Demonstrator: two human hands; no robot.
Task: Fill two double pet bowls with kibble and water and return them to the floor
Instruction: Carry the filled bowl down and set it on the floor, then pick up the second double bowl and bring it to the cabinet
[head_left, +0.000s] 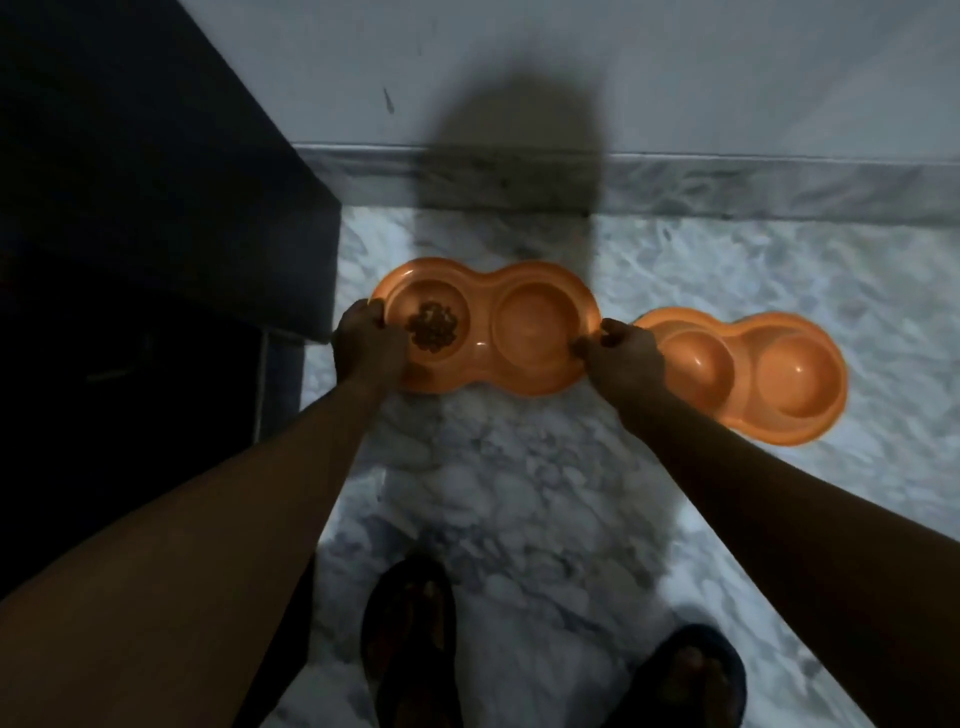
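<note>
Orange double bowl lies lengthwise left-to-right, fingers of both hands clamped on its ends.

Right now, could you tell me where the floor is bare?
Bare marble floor lies between the held bowl and the sandals, and along the skirting. It is crowded where the right hand meets the second bowl, and beside the dark cabinet.

Setting was a home interior — a floor-level corner against a wall. Floor was grey-veined marble with a matching skirting strip under a pale painted wall. Dark cabinet stood at left. Two orange double pet bowls and sandalled feet — domestic, dimly lit.
</note>
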